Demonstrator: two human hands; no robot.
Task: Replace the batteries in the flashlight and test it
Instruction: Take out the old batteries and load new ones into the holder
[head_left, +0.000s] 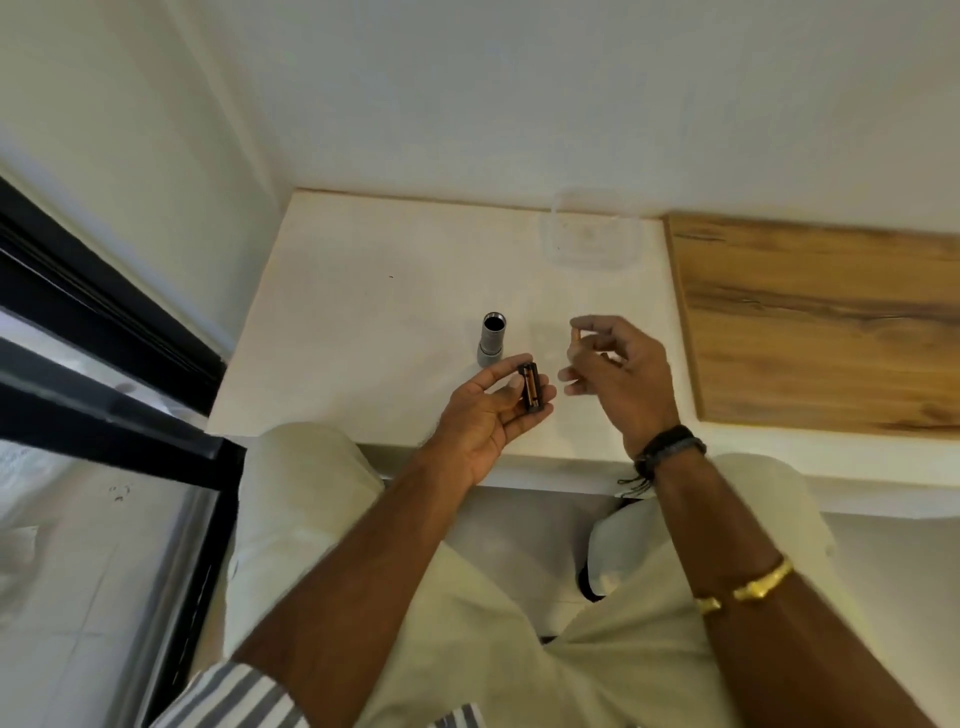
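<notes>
Soft, even, bright light; wide-angle bending at edges; right hand (618, 371) slightly blurred.

White counter (363, 312) tucked in the corner, a wood-grain board (821, 322) lying at its right end, and what looks like a clear plastic container (589, 234) near the back wall.

Flashlight body standing on the table, hands just in front of it

The flashlight body (490, 340) stands on end mid-table (363, 312), open end up. Right in front of it the left hand (485, 421) has the battery holder (687, 396) lying across its fingers. The right hand (618, 374) is just to the right, pinching a battery (574, 336). A plastic container (589, 236) sits at the back against the wall, with a wooden board (821, 322) on the table's right side.
</notes>
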